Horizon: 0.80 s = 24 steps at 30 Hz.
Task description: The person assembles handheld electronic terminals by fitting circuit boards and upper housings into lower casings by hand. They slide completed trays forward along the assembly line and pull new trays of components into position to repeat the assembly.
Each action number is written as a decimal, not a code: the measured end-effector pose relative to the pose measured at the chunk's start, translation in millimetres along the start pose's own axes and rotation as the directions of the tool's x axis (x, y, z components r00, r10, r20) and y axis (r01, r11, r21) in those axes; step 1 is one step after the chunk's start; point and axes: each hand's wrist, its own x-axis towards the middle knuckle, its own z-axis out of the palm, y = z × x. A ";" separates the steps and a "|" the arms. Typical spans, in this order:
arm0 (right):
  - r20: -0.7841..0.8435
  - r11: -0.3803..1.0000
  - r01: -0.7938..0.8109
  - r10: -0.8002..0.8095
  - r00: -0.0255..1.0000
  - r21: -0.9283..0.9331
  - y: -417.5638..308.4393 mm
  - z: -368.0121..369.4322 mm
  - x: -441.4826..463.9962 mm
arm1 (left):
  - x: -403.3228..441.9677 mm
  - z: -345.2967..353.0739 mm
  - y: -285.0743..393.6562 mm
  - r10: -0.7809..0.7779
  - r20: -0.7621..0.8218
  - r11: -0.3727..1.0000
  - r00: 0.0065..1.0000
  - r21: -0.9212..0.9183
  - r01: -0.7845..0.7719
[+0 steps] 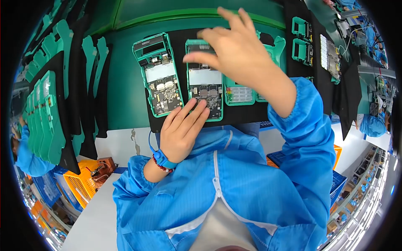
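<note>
Blue jacket: nearest to us, our own jacket [259, 180] fills the lower middle, its sleeves reaching forward to the counter [121, 83].
Left hand: our left hand [181, 133], with a blue wristband [166, 160] behind it, lies palm down with relaxed fingers, grasping nothing; its fingertips rest over the lower-left end of the middle case [205, 77], hiding part of the circuit board.
Middle case: the green case lies open on a black mat [178, 48], in front of us, between two neighbours.
Left case: a similar open case [162, 75] lies just beside it, slightly turned, its board in plain sight.
Right case: another green case [240, 99] shows clear keys; our right forearm blocks much of it.
Right hand: our right hand [234, 48], blurred, is raised over the middle case's top end, fingers spread and seemingly unladen, covering that corner; we cannot tell whether the thumb touches.
Left side: an orange basket [79, 180] sits low, below a row of green shells [44, 121].
Right side: two small green frames [299, 51] stand apart from the cases.
Far edge: a bright green rail [167, 19] crosses behind everything.
</note>
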 end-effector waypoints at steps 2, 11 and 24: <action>-0.005 0.996 0.033 -0.033 0.999 -0.089 8.6 3.3 0.1 | 1.5 -1.9 0.6 -0.001 0.011 1.000 1.000 0.008 0.001; 0.073 0.999 -0.003 0.007 0.997 -0.044 21.6 25.2 -15.0 | 19.5 -6.5 8.9 0.074 0.139 0.989 0.988 0.116 -0.090; 0.136 0.521 -0.262 0.268 0.954 0.812 -23.0 -57.9 -101.3 | -16.9 -74.5 2.0 -0.256 -0.047 0.779 0.966 -0.602 0.177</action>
